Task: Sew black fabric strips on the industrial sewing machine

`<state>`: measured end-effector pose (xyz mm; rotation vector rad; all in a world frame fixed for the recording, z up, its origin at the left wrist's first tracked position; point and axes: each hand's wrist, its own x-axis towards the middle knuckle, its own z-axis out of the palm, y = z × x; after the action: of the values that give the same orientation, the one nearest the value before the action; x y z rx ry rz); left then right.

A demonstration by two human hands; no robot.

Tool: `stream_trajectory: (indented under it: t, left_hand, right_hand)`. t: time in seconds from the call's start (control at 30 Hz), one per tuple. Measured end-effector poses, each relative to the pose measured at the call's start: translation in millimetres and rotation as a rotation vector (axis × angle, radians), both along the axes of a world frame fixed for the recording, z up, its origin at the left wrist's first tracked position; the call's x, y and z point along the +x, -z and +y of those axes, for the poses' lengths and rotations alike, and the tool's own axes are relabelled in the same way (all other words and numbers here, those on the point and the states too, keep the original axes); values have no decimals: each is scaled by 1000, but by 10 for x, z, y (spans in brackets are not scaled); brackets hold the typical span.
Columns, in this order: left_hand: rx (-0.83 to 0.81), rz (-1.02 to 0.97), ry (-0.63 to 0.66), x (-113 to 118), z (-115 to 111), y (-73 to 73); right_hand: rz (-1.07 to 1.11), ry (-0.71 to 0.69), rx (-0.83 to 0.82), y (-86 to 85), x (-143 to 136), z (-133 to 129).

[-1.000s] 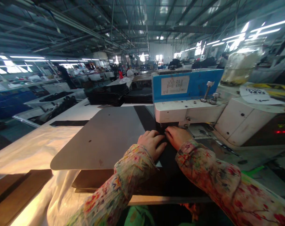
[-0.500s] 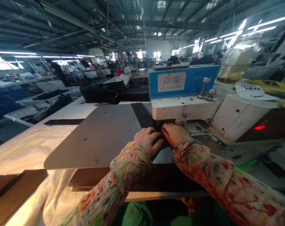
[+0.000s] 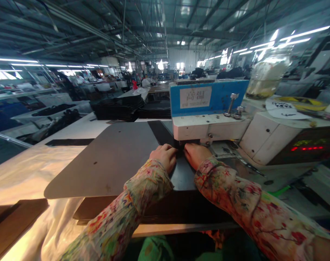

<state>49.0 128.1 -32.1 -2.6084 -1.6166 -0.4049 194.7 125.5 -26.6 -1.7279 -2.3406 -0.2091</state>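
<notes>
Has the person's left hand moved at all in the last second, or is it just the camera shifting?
Yes. The left hand has slid forward along the black strip, closer to the white machine head, beside the right hand.

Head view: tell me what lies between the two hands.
In the head view, only dark strip material shows between left hand and right hand, under the white machine head.

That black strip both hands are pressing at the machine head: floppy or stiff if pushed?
Probably limp: the black strip lies dead flat on the grey plate, with no curl or lifted edge. It likely needs two-handed guiding, since the left hand and right hand both press it near the machine head. It looks thin and light; its grip on the plate is unclear.
</notes>
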Motion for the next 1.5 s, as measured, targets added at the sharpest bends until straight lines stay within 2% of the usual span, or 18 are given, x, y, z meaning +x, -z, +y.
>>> stream_trajectory:
  t: [0.2, 0.33, 0.47, 0.6, 0.7, 0.93, 1.07, 1.17, 1.23, 1.3, 1.4, 1.5]
  left_hand:
    - [12, 21, -39, -34, 151, 12]
    - [1, 26, -117, -105, 302, 6]
    - [-4, 53, -194, -275, 423, 1]
    - [12, 208, -123, -401, 437, -38]
    - [-30, 325, -98, -356, 412, -115]
    - [-240, 499, -200, 1, 379, -303]
    - [-154, 454, -190, -69, 324, -282]
    - [-46, 411, -160, -263, 178, -228]
    - [-4, 372, -131, -379, -16, -193]
    - [8, 311, -93, -437, -297, -158]
    - [-33, 266, -97, -402, -827, -89]
    - [63, 211, -73, -293, -1329, 5]
  right_hand:
    - [5, -14, 43, 59, 22, 26]
    - [67, -107, 64, 117, 73, -2]
    - [191, -226, 55, 169, 168, -154]
    - [315, -323, 93, 218, 266, -310]
    - [356, -331, 116, 226, 293, -352]
    - [334, -313, 122, 225, 275, -356]
    - [333, -304, 143, 229, 283, -355]
    - [435, -300, 132, 199, 285, -447]
    - [593, -316, 84, 178, 254, -616]
    - [790, -352, -22, 184, 176, -866]
    - [985, -391, -343, 283, -28, -1260]
    - [1196, -301, -511, 446, -259, -1492]
